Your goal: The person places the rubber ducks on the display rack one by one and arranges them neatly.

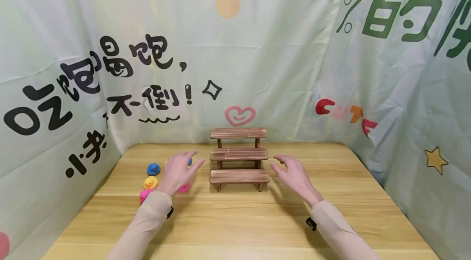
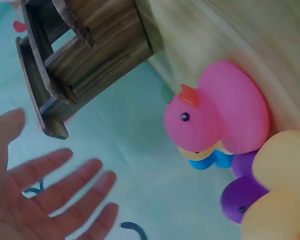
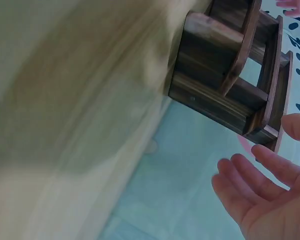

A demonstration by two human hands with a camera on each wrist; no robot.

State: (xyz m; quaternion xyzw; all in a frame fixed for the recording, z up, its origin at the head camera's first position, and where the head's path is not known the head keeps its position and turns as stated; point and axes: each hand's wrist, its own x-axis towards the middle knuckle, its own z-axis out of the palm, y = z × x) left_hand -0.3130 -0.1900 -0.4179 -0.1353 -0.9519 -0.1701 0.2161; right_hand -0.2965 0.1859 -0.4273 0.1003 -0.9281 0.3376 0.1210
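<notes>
A dark brown wooden three-tier stand (image 1: 239,176) is upright on the table between both hands, its shelves bare. To its left hovers my left hand (image 1: 178,172), fingers spread and thumb toward the stand, holding nothing. My right hand (image 1: 294,174) is held off the stand's right side, palm inward and fingers loosely bent, with nothing in it. Toy ducks sit around and behind the left hand: a blue one (image 1: 153,169), a yellow one (image 1: 150,183) and a pink one (image 1: 146,195). In the left wrist view, a pink duck (image 2: 240,110) and a purple one (image 2: 242,200) show closely.
The light wood table (image 1: 235,223) reaches back to a pale green printed cloth (image 1: 279,68) that hangs behind and along both sides. Several toy ducks cluster on the table's left part, some hidden behind the left hand.
</notes>
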